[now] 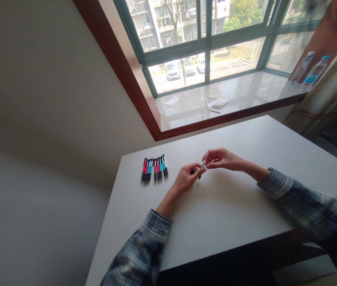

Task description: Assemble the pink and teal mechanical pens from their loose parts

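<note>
Above the white table, my left hand (188,177) is closed around a partly white pen (203,163), thumb and index finger gripping its lower portion. A thin rod (207,154) sticks up from the white part, tilted slightly to the right. My right hand (221,159) meets it from the other side, with curled fingers and thumb around the rod and the pen's upper end. Dark parts show among and below my left fingers; whether they belong to the same pen I cannot tell. Left of my hands, several pens (154,170) with pink, blue and white barrels and black grips lie side by side.
The white table (228,210) stands against the wall below a window. On the sill lie a crumpled cloth (216,104) and a paper (172,101). Plastic bottles (314,74) stand at the sill's right end, beside a curtain (317,95).
</note>
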Available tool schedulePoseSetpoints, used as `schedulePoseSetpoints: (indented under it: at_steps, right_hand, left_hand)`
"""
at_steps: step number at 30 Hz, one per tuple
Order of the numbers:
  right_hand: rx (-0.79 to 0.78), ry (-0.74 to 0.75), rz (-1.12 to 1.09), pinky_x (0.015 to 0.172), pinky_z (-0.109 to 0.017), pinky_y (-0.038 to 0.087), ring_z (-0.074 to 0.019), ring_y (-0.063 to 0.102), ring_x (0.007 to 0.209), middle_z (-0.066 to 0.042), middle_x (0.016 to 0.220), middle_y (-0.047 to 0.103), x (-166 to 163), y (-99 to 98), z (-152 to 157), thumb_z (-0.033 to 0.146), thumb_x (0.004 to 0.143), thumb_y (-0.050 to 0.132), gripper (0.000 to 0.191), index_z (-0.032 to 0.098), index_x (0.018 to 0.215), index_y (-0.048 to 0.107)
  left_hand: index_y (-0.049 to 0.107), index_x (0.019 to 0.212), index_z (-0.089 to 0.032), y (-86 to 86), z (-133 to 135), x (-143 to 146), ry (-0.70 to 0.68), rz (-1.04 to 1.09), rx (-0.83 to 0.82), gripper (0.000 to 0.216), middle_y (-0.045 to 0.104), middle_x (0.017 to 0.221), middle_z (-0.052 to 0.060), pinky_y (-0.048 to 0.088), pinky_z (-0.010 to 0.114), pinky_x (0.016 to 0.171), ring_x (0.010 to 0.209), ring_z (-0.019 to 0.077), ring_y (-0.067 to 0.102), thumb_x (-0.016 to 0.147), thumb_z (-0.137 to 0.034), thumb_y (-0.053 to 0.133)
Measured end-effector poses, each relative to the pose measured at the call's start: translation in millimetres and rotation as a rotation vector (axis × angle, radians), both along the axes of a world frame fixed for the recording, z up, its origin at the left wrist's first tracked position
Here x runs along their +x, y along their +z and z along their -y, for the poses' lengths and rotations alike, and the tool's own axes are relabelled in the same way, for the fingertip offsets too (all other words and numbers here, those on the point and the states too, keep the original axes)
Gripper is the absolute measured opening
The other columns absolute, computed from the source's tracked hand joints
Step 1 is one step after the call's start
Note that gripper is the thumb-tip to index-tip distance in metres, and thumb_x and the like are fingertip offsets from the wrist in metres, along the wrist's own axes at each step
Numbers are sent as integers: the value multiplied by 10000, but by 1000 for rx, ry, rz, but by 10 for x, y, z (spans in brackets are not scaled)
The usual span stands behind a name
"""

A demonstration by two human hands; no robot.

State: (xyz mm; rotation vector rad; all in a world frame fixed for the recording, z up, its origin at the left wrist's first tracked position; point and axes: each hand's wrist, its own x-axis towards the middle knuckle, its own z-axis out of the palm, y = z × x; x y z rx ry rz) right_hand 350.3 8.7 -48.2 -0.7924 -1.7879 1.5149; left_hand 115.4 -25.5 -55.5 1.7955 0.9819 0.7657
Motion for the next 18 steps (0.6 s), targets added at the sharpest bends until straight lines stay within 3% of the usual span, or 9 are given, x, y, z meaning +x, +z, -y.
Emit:
schedulePoseSetpoints:
  at_steps: [4,10,14,18]
  right_hand:
    - [30,-39,43,821,-360,532,-210,705,870,-57,901,756,-16,-26,6,428,806,823,346,183,1037,746]
    - [112,-147,89,767,-331,536,-190,671,827,-52,906,736,-84,-81,43,480,816,800,324,185,933,737]
    - [106,-170,48,694,-298,514,-176,655,771,-31,819,716,-173,-91,94,515,838,776,349,183,938,732]
    - [30,-97,-17,698,-296,517,-186,685,782,-46,844,752,-248,-99,135,572,858,744,409,175,952,714]
  left_hand:
    - [726,947,-143,-1,-43,-18,52,135,-49,454,634,799,26,401,251,693,723,135,507,929,-585,623]
    - [715,1027,-157,-28,-69,-15,181,401,-151,495,546,730,-3,353,253,632,634,109,390,910,-631,635]
    - [723,1015,-155,-4,-20,24,92,438,-224,489,552,764,10,362,259,660,669,113,430,897,-626,660]
    - [728,1036,-145,19,34,48,-11,398,-282,514,556,768,14,356,261,666,682,121,451,882,-632,676]
